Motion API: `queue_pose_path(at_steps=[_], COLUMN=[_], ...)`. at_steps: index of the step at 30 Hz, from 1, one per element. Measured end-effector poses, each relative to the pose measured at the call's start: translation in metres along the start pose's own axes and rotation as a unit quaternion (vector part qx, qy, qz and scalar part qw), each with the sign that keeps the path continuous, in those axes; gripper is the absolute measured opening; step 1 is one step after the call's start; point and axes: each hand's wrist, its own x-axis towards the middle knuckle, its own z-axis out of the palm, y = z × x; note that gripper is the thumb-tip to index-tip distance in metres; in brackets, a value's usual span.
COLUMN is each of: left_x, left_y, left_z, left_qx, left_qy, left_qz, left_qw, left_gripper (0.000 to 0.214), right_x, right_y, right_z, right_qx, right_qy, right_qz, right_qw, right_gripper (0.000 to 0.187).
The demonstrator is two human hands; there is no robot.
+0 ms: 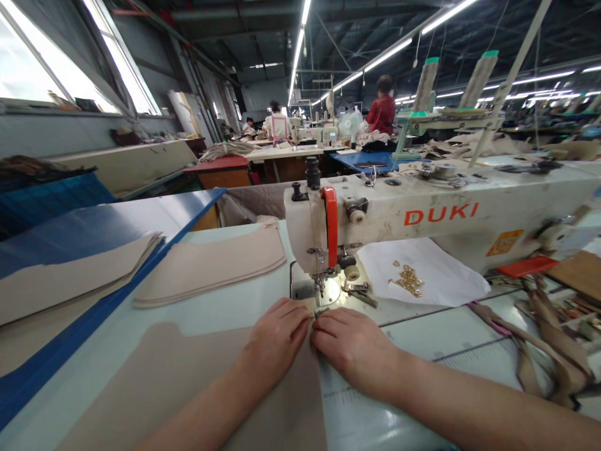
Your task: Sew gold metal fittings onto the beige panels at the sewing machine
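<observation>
A large beige fabric piece [159,382] lies on the pale sewing table in front of me, its right edge running up to the needle. My left hand [277,338] rests on that fabric, fingers curled and pressed down at its edge just below the presser foot [323,289]. My right hand [354,347] sits beside it, fingertips pinched together at the same edge, touching the left hand. The white DUKI sewing machine [441,213] stands directly behind both hands.
Stacked beige cut pieces [211,266] lie at the left, more on a blue board [56,275]. White paper with small brass fittings [408,280] sits under the machine arm. Beige straps [544,338] pile at right. Two people sit at far machines.
</observation>
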Motion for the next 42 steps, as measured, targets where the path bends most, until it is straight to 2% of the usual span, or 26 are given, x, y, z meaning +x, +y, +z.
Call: queue_pose_path(at_steps=[6, 17, 28, 35, 42], left_x=[-0.001, -0.006, 0.019, 0.026, 0.031], left_y=[-0.001, 0.001, -0.011, -0.019, -0.021], left_z=[-0.001, -0.008, 0.016, 0.02, 0.02], left_qx=[-0.009, -0.023, -0.021, -0.022, -0.019], left_qy=[-0.007, -0.023, -0.014, -0.016, -0.003], left_qz=[0.003, -0.007, 0.013, 0.005, 0.018], left_qw=[1.0, 0.999, 1.0, 1.0, 1.0], left_gripper=[0.018, 0.022, 0.022, 0.021, 0.027], right_x=[0.002, 0.005, 0.004, 0.007, 0.009], right_y=[0.0, -0.002, 0.027, 0.037, 0.04], right_z=[-0.001, -0.005, -0.013, -0.008, -0.01], right_qx=[-0.01, -0.036, -0.075, -0.045, -0.039], right_qy=[0.013, -0.017, -0.052, -0.038, -0.052], right_qz=[0.01, -0.006, -0.003, 0.022, 0.033], right_qw=[1.0, 0.999, 0.996, 0.998, 0.997], right_gripper=[0.008, 0.005, 0.007, 0.006, 0.006])
